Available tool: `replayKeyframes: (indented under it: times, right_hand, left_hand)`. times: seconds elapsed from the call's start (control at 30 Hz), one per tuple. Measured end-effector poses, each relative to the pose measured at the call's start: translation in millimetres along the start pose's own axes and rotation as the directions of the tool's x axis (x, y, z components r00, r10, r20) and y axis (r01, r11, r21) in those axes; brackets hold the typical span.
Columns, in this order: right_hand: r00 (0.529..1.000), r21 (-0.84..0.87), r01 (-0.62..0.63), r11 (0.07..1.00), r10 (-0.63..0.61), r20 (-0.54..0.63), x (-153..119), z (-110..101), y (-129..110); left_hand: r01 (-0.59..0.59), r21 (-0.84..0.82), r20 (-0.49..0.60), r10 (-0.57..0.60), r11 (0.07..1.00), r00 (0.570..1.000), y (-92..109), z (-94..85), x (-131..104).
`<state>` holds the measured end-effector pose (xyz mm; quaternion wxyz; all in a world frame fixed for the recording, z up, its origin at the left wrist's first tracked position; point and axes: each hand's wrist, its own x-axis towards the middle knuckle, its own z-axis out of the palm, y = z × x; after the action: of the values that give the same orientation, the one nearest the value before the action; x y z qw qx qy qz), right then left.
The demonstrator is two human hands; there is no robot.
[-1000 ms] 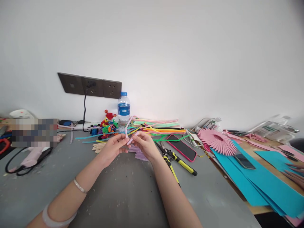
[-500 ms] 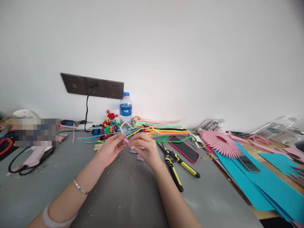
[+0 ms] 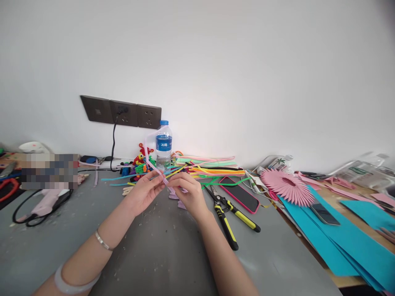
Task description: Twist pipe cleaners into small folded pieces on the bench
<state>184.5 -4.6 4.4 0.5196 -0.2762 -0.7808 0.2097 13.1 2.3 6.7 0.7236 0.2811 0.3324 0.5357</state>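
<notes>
- The grey desk point(image 3: 148, 255) carries everything near the wall, with flecks of debris on its front part.
- Blue sheets point(image 3: 327, 242) overlap at the right, well apart from the work; another person's fingers point(image 3: 388, 233) show at the picture's edge.
- Both hands meet above the desk. The left hand point(image 3: 146, 193) pinches a pale purple pipe cleaner point(image 3: 151, 163) between thumb and fingertips; the right hand point(image 3: 191, 193) grips its lower end, just beside the left fingertips.
- Yellow-and-black pliers point(image 3: 226, 222) lie with handles spread, beside the right forearm and untouched.
- A pleated pink paper ring point(image 3: 273, 183) sits by the blue sheets.
- A phone in a pink case point(image 3: 239, 193) lies behind the pliers.
- An upright water bottle point(image 3: 164, 144) stands behind the hands; the raised part of the held piece crosses in front of it, making its outline hard to read.
- Bundled coloured pipe cleaners point(image 3: 216, 169) lie beyond the right hand, with small bright figures point(image 3: 143, 166) left of the bottle.
- The held piece rises from the fingers, then bends toward the bottle's cap; that upper stretch looks faint and blurred.
- Short purple pieces point(image 3: 182, 204) lie partly hidden by the right hand.
</notes>
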Motion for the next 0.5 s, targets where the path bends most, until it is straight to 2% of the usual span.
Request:
replayKeyframes:
  times: [0.1,0.2,0.33,0.5]
  right_hand:
    - [0.994,0.100,-0.099,0.990,0.103,-0.033,-0.1,-0.2,0.9]
    - [0.962,0.223,-0.243,0.944,0.264,-0.066,-0.2,-2.0,2.7]
    - [0.908,0.329,-0.412,0.850,0.414,0.066,0.5,-1.0,7.1]
    - [0.892,0.430,-0.432,0.793,0.445,0.076,1.0,3.3,11.1]
  left_hand:
    - [-0.007,0.120,-0.008,0.008,0.993,1.000,-1.6,-1.6,-0.9]
    - [-0.015,0.300,0.006,0.014,0.954,1.000,-2.9,-0.6,-4.1]
    - [-0.053,0.451,0.055,0.032,0.891,0.998,-3.2,4.8,-9.1]
    - [-0.037,0.475,0.104,-0.015,0.879,0.994,-4.2,4.4,-9.1]
